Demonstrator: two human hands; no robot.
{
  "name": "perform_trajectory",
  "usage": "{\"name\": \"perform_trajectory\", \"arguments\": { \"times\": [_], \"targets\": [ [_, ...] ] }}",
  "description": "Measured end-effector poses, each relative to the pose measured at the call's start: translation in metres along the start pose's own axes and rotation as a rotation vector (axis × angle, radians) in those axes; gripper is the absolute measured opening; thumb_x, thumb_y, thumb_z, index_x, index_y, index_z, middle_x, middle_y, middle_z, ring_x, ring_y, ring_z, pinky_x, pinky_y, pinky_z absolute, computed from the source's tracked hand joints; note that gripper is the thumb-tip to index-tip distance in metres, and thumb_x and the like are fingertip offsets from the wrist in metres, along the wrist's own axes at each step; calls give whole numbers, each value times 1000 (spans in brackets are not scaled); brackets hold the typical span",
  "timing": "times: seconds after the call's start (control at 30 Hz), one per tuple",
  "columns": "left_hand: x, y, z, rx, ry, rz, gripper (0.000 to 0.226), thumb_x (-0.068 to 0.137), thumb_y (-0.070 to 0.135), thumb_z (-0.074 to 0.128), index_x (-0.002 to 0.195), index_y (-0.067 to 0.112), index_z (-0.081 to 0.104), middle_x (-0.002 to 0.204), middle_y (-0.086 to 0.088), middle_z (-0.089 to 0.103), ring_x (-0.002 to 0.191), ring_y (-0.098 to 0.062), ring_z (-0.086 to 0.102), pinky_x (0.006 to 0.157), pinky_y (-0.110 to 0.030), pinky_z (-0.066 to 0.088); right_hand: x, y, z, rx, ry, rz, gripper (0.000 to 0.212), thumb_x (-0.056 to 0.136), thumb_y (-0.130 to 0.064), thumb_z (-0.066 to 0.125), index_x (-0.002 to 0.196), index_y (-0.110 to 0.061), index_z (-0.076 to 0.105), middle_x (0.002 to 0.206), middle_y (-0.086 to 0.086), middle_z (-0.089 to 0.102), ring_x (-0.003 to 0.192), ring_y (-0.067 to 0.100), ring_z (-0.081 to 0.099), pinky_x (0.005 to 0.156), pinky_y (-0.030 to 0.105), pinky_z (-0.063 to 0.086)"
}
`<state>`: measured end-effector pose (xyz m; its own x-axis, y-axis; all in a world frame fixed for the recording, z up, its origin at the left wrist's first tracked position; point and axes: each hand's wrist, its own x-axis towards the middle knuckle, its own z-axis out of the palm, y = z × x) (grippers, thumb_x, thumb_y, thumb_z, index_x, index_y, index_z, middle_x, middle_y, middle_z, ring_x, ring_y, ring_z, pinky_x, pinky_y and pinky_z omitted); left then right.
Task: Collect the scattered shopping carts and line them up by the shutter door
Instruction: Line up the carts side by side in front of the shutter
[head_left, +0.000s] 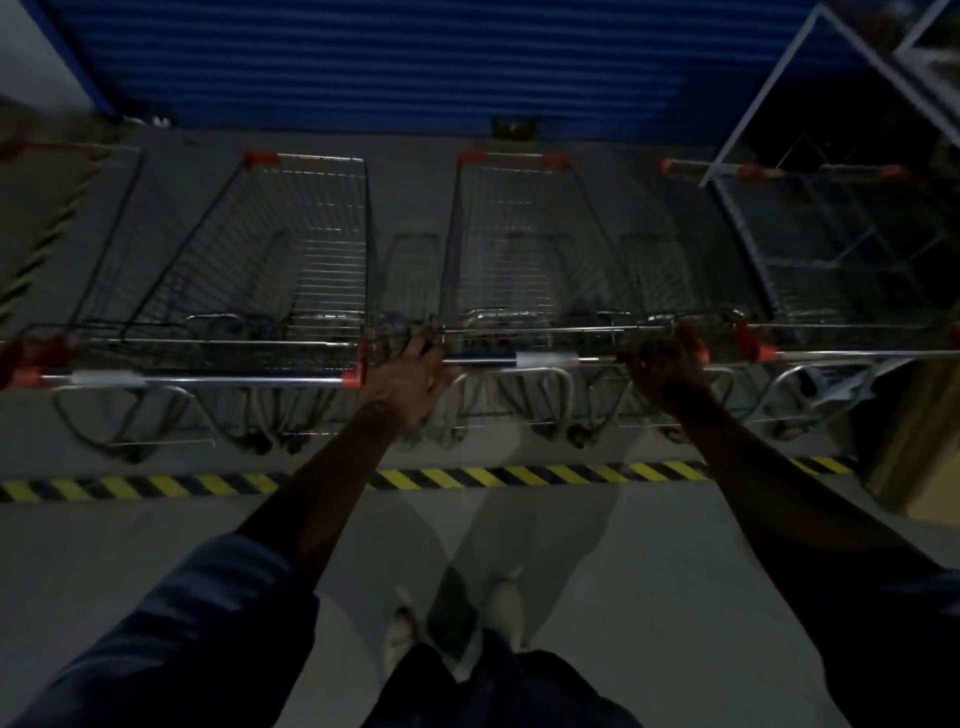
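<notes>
Three wire shopping carts with red corner caps stand side by side, noses toward the blue shutter door (363, 62). The middle cart (524, 234) is straight ahead of me. My left hand (410, 369) grips the left end of its handle bar (545, 358), and my right hand (670, 364) grips the right end. The left cart (291, 244) sits close beside it, its handle (208, 379) almost touching my left hand. The right cart (831, 249) stands partly under a white frame.
A yellow-and-black hazard stripe (467, 477) crosses the concrete floor just behind the cart wheels. A white metal frame rack (769, 104) leans in at the upper right. A yellowish wall or box (914, 441) stands at the right. My shoes (504, 608) are behind the stripe.
</notes>
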<state>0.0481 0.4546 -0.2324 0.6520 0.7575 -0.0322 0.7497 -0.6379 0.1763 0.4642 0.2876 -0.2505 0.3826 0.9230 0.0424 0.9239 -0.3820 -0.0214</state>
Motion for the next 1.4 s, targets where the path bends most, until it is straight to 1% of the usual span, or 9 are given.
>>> {"name": "perform_trajectory", "arguments": {
  "times": [0.07,0.1,0.17,0.23,0.37,0.53,0.8,1.07,1.4],
  "targets": [
    [-3,-3,5,16,1,-20,54,102,65,23,148,44,42,165,9,30,147,-29,41,118,-75,12,0,5,28,-123,25,-13,44,112,-39,49,126,-3,70,116,29,68,114,50,64,112,69,38],
    [-3,-4,6,10,14,-28,54,101,64,25,148,43,42,164,9,33,147,-28,41,119,-73,13,-3,-1,29,-129,129,-30,38,111,-31,54,121,1,71,109,31,68,106,50,66,105,68,45],
    [-5,-6,7,32,51,-26,52,102,60,28,147,40,44,162,7,38,144,-29,43,120,-69,15,-10,-18,19,-55,177,41,45,111,-37,53,110,5,71,100,30,68,96,46,65,93,60,52],
    [-6,-12,8,73,62,-4,53,103,58,27,147,37,47,161,4,41,141,-30,46,121,-65,19,-15,-26,15,-76,307,70,47,110,-42,52,102,2,67,92,26,66,87,42,64,82,51,51],
    [-10,-25,15,81,85,-1,48,104,57,32,141,34,52,159,4,41,136,-31,50,123,-59,23,-24,-38,14,-194,494,5,43,106,-42,60,96,-1,66,85,21,64,77,38,62,72,46,49],
    [-19,-25,15,124,119,-11,46,104,55,39,139,31,58,160,1,44,136,-36,48,124,-56,24,-24,-40,15,-199,578,-29,42,103,-41,65,101,1,68,90,24,65,82,40,63,76,48,50],
    [-31,-19,16,57,194,-51,51,104,59,32,142,36,57,162,6,41,151,-31,31,126,-57,11,-18,-38,29,-113,513,-6,53,109,-46,52,107,4,67,97,27,68,89,43,66,82,50,52],
    [-32,-26,21,53,228,-23,47,106,54,34,136,32,61,158,3,46,148,-29,36,128,-53,8,-26,-44,24,-133,524,-48,52,108,-45,57,108,6,66,99,27,67,91,42,64,83,50,53],
    [-30,-30,26,68,245,16,44,103,50,40,136,30,63,160,1,45,146,-32,41,126,-56,16,-30,-45,22,-13,382,-13,57,110,-48,46,102,4,67,96,28,67,89,43,65,79,50,54]
  ]
}}
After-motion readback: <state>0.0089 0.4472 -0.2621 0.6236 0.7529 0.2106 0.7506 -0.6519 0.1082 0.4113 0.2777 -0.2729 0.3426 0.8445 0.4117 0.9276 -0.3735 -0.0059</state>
